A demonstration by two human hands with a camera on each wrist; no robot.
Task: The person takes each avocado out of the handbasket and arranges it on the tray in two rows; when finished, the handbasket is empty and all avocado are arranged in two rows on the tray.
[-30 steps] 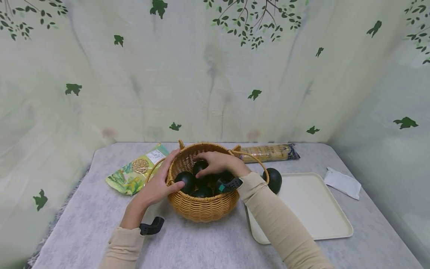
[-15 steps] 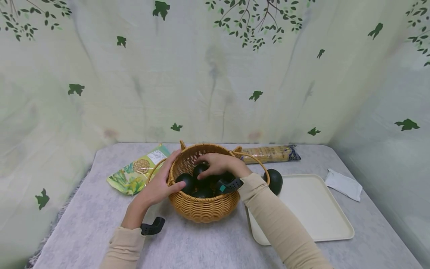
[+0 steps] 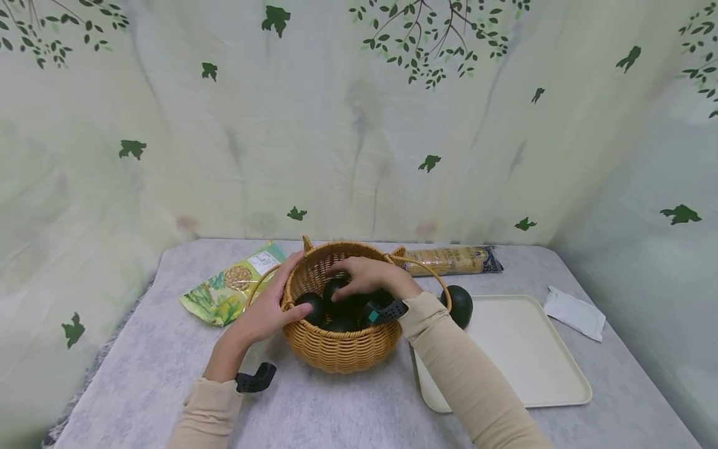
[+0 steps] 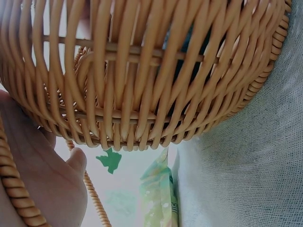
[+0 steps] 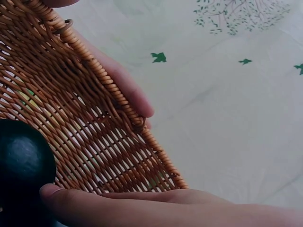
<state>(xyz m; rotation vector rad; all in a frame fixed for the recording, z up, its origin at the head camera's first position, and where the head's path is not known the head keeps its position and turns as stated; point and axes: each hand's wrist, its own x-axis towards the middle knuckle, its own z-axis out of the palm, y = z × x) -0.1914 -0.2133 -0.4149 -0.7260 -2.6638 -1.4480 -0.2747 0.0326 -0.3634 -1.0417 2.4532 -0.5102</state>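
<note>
In the head view a wicker basket (image 3: 343, 352) stands mid-table and holds several dark green, smooth avocados (image 3: 311, 307). My left hand (image 3: 268, 315) grips the basket's left side, thumb over the rim and fingers along the outside. In the left wrist view, part of that hand (image 4: 45, 172) shows beside the basket weave (image 4: 128, 80). My right hand (image 3: 367, 274) reaches into the basket, its thumb and fingers around an avocado (image 3: 332, 288). The right wrist view shows the thumb against a dark avocado (image 5: 23, 156); the far fingertips are hidden.
Right of the basket, another avocado (image 3: 459, 307) sits at the corner of a cream tray (image 3: 527, 349). A white packet (image 3: 573, 313) lies beyond the tray. A green-yellow bag (image 3: 235, 282) lies back left, and a long pasta packet (image 3: 449, 260) behind the basket.
Both hands stay in nearly the same places on the basket and in it. The whole head view has shifted slightly; no object has visibly moved.
</note>
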